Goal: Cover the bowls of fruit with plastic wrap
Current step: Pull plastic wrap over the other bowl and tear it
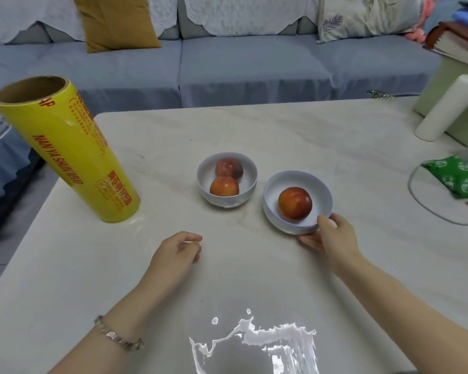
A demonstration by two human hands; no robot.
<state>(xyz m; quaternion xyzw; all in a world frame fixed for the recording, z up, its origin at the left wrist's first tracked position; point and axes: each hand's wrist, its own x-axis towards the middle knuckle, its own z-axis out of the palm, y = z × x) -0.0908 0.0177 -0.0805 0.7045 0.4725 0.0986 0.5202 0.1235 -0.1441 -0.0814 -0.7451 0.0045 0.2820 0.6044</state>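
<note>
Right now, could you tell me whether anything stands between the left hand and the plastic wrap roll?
Nothing visible does. Only bare table lies between the left hand and the plastic wrap roll, standing farther back on its left. The two-peach bowl and the one-peach bowl, gripped by the right hand, sit off to the right.

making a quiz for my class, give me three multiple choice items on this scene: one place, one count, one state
1. Where does the yellow wrap roll stand? A left of both bowls; B between them; C right of both.
2. How many fruits lie in the left bowl? A one; B two; C three.
3. What state is the right bowl in? A covered with wrap; B upside down; C gripped by the right hand.
Key: 1 A, it stands well left of them; 2 B, two red fruits show; 3 C, thumb over its near rim.
</note>
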